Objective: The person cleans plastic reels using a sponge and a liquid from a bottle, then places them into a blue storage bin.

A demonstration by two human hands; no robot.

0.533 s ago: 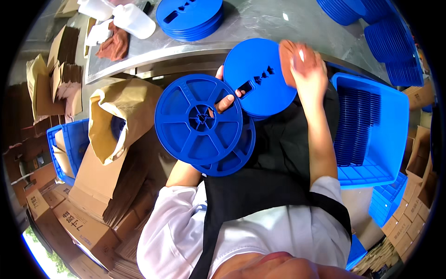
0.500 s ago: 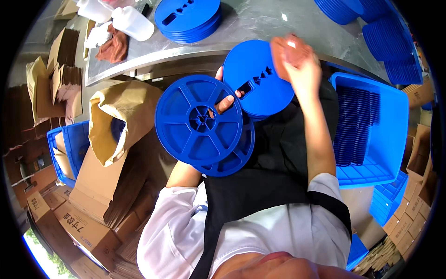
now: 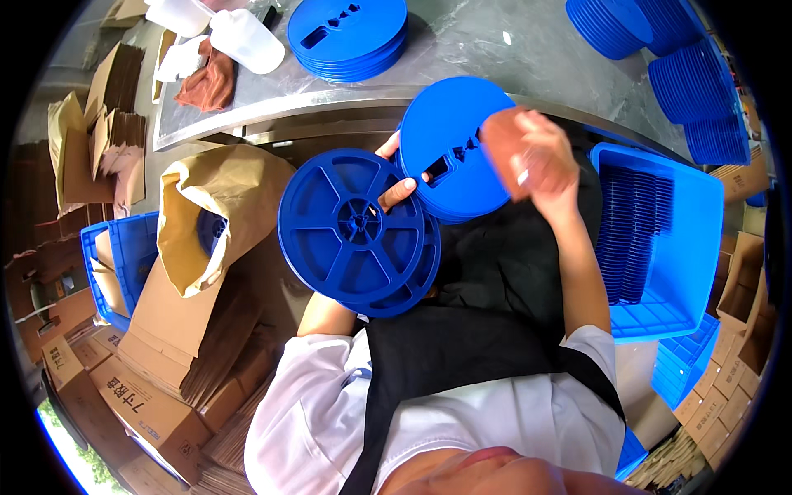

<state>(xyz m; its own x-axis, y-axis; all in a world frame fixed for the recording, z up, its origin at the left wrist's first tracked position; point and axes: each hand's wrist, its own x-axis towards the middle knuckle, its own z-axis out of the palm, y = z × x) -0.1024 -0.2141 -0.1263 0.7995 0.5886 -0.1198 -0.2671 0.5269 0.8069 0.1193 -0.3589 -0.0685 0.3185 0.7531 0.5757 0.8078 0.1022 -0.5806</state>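
My left hand (image 3: 397, 195) is closed on several blue plastic reels, its thumb and a few fingertips showing between them. The spoked reel (image 3: 320, 216) faces up on the left and partly covers another spoked one beneath it. To the right, a flat-faced blue reel (image 3: 450, 111) with a slot and small cut-outs tops a few more. My right hand (image 3: 551, 169) is closed on a brown cloth (image 3: 500, 147), slightly blurred, at the right edge of the flat-faced reel. The left palm is hidden behind the reels.
A steel table (image 3: 487, 58) spans the far side, bearing a blue reel stack (image 3: 346, 37), white bottles (image 3: 247, 41), another brown cloth (image 3: 208, 82) and more reels (image 3: 689, 82) at right. A blue crate (image 3: 685, 309) holding reels stands right; a paper sack (image 3: 239, 177) and cartons (image 3: 140, 400) lie left.
My right hand has moved down with the brown cloth along the flat-faced reel's right side. The reels in my left hand have shifted and tilted slightly.
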